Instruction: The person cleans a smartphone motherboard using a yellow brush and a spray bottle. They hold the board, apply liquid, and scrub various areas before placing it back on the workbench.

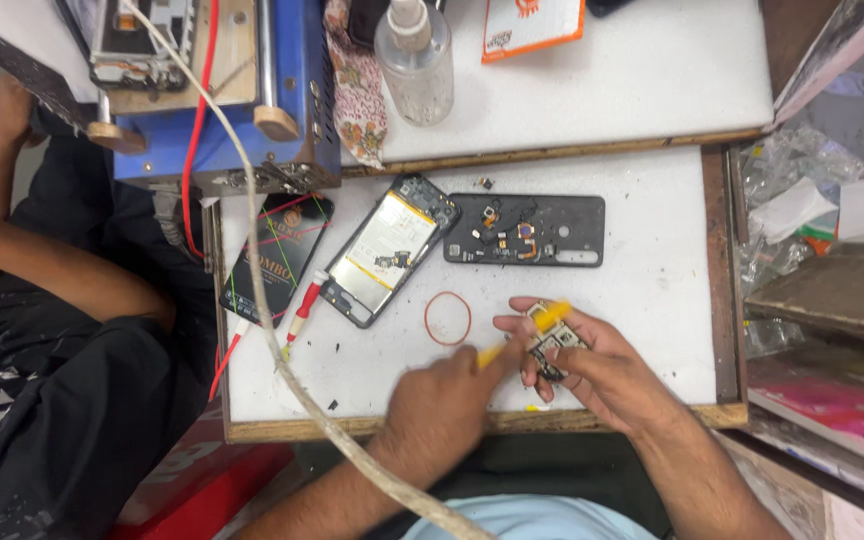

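Your left hand (pixel 442 400) grips a yellow pry tool (pixel 524 335) against the small phone circuit board (pixel 552 345) pinched in your right hand (pixel 597 375) above the worktop (pixel 652 290), likely mid-prying, needing gentle, steady leverage.

I read this location as a small phone repair workshop. Evidence: a scuffed white counter (pixel 642 290) with a worn wooden edge carries an opened phone (pixel 389 250) with its battery exposed, a detached black back cover (pixel 524 230) holding loose small parts, and a second phone (pixel 279 255) with a cracked screen. A blue bench machine (pixel 242 120) with red wiring sits at the rear beside a clear pump bottle (pixel 414 62). Plastic bags (pixel 802 190) clutter the right side.
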